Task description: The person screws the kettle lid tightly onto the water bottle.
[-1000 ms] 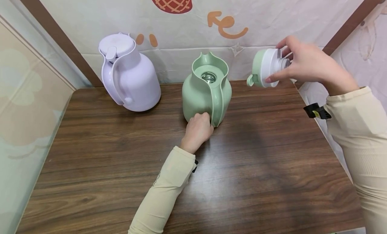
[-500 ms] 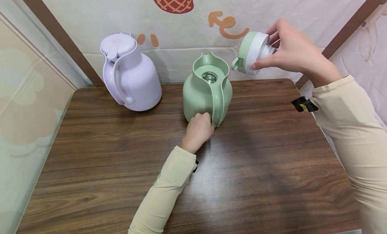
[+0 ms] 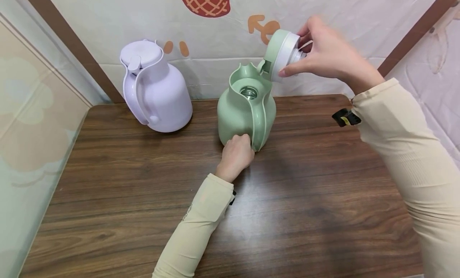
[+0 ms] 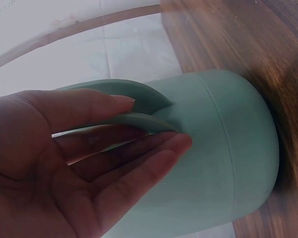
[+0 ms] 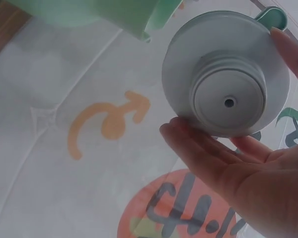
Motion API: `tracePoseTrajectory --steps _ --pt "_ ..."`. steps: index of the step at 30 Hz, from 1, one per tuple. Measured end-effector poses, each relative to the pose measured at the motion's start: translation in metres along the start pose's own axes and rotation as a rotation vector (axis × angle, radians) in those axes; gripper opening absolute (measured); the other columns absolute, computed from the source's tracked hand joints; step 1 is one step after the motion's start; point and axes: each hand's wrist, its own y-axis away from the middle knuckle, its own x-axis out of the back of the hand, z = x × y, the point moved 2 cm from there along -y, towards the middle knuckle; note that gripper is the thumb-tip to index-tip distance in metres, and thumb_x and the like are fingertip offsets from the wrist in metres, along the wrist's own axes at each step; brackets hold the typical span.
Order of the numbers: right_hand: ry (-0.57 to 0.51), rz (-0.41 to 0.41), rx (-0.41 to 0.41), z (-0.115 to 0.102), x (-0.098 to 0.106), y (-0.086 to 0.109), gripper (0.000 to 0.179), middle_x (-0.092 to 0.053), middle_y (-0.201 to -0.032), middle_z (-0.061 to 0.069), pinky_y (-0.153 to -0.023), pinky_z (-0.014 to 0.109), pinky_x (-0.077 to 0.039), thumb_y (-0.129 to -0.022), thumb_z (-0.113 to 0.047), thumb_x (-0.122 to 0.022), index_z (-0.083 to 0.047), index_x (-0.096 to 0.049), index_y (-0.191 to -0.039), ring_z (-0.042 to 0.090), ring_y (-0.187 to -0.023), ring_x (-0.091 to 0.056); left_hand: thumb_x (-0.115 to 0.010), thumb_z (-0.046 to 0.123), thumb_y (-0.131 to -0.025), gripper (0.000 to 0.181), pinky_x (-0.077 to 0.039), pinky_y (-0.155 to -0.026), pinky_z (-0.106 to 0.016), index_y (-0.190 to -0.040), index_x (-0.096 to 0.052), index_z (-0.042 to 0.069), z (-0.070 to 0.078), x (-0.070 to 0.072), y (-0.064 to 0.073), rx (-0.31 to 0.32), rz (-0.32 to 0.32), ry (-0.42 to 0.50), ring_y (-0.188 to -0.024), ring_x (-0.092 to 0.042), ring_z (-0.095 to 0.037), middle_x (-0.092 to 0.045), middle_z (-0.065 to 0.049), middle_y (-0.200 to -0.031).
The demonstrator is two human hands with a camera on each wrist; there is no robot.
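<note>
A green vacuum jug [image 3: 233, 110] stands upright on the table, its top uncovered and the round mouth showing. My left hand [image 3: 235, 155] holds the lower part of its handle [image 3: 258, 122]; in the left wrist view the thumb and fingers lie on either side of the handle. Above the jug's right rim, my right hand [image 3: 327, 54] grips the green and white lid [image 3: 282, 52] by its edge, tilted on its side with the green thumb lever toward the jug. The right wrist view shows the lid's white underside [image 5: 228, 99] with a threaded plug and a small central hole.
To the left stands a lilac vacuum jug [image 3: 167, 94] with its lid on. Both jugs are near the back edge of the brown wooden table [image 3: 125, 214]. A printed cloth wall [image 3: 143, 14] rises right behind it, with more panels at the sides.
My right hand has carried the lid leftward and up, from right of the green jug to just above its rim. The left hand and both jugs have stayed in place.
</note>
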Motion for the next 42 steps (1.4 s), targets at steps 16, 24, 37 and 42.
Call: tracePoseTrajectory --steps 16,24,37,42 --pt "-0.076 -0.051 0.082 -0.019 -0.030 -0.013 0.076 -0.050 -0.111 0.005 -0.086 0.028 -0.036 -0.062 -0.033 -0.084 -0.007 -0.034 -0.113 0.014 -0.103 -0.050 -0.052 -0.003 -0.081 0.036 -0.033 -0.044 -0.028 -0.055 -0.033 0.013 -0.001 0.001 0.002 -0.005 -0.003 0.015 -0.048 -0.035 -0.016 -0.031 -0.001 -0.052" --pt "-0.042 -0.066 0.081 -0.022 -0.039 -0.017 0.080 -0.050 -0.115 0.007 -0.090 0.031 -0.035 -0.063 -0.038 -0.082 -0.004 -0.032 -0.116 0.015 -0.106 -0.048 -0.051 -0.003 -0.081 0.036 -0.030 -0.044 -0.028 -0.055 -0.032 0.013 -0.001 0.002 0.002 -0.008 -0.007 0.029 -0.048 -0.030 -0.016 -0.028 0.000 -0.053" --pt "-0.083 -0.120 0.071 -0.020 -0.052 -0.021 0.081 -0.047 -0.119 0.007 -0.092 0.029 -0.037 -0.064 -0.038 -0.081 -0.004 -0.032 -0.118 0.016 -0.112 -0.047 -0.051 -0.003 -0.081 0.036 -0.032 -0.044 -0.028 -0.054 -0.032 0.013 -0.001 0.001 0.002 -0.001 -0.015 0.020 -0.049 -0.031 -0.016 -0.029 0.000 -0.053" --pt "-0.128 -0.133 0.081 -0.019 -0.053 -0.022 0.076 -0.050 -0.114 0.007 -0.092 0.028 -0.038 -0.065 -0.034 -0.082 -0.004 -0.031 -0.115 0.015 -0.110 -0.050 -0.051 -0.003 -0.080 0.036 -0.033 -0.045 -0.029 -0.054 -0.032 0.013 -0.002 0.001 0.002 0.001 -0.006 0.015 -0.050 -0.032 -0.016 -0.030 0.000 -0.053"
